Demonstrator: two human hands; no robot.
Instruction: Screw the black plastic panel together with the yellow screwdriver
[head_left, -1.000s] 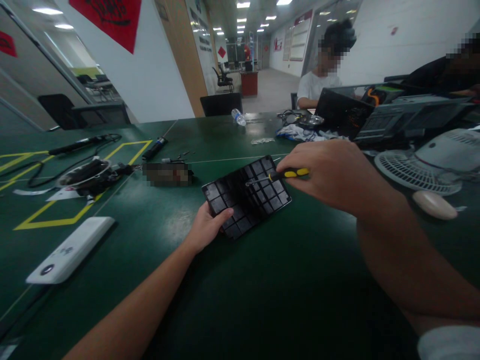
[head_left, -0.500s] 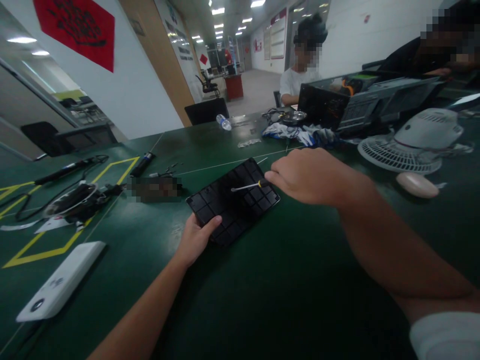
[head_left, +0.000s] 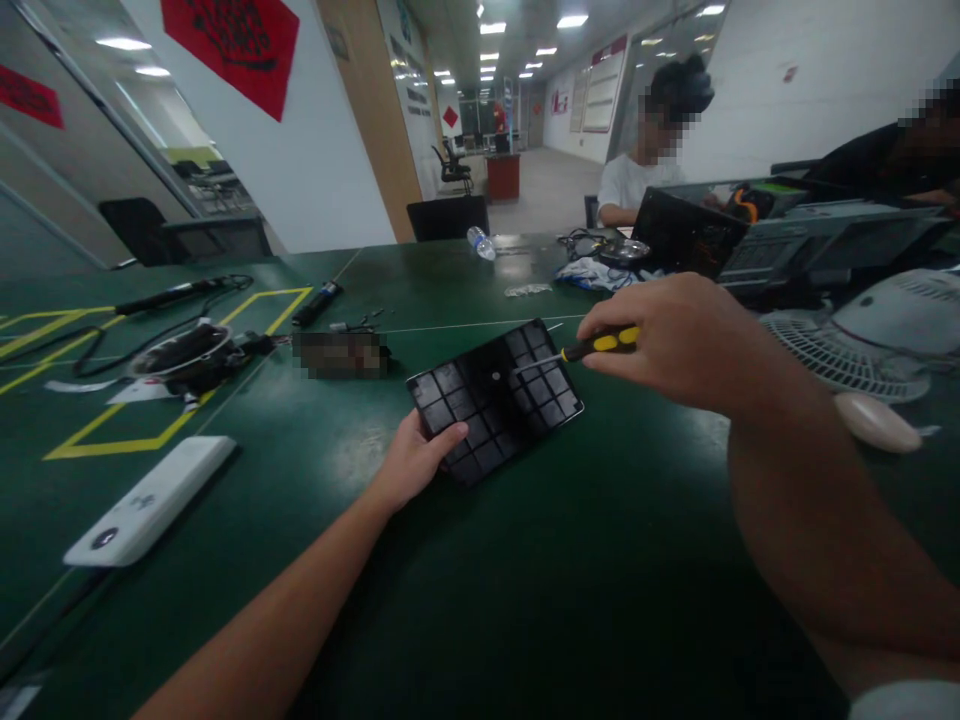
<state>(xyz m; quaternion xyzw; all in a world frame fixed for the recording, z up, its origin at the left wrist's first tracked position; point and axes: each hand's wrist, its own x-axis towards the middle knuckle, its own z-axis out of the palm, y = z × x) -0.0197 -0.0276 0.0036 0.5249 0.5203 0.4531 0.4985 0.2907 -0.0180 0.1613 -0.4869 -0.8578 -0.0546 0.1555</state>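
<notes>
The black panel (head_left: 517, 425), its face divided by ribs into small squares, slanted above the middle of the desk (head_left: 480, 590), in front of the person. The left hand (head_left: 412, 462) had its fingers clamped on the near left edge, the thumb (head_left: 450, 435) lying on top and the other fingers mostly hidden beneath; that edge grip probably steadied the panel while leaving its centre uncovered. Whether the far side rested on the desk could not be told.

The right hand (head_left: 667, 340) came in from the right, its fingers closed round the black and yellow handle of the screwdriver (head_left: 601, 344). The shaft pointed left across the panel, its tip near a small pale spot (head_left: 495, 376); contact was too fine to make out. Holding it from the side likely kept the spot in sight. The white box (head_left: 150, 500) lay on the near left, the fan (head_left: 847, 340) on the far right, both well apart from the panel.
</notes>
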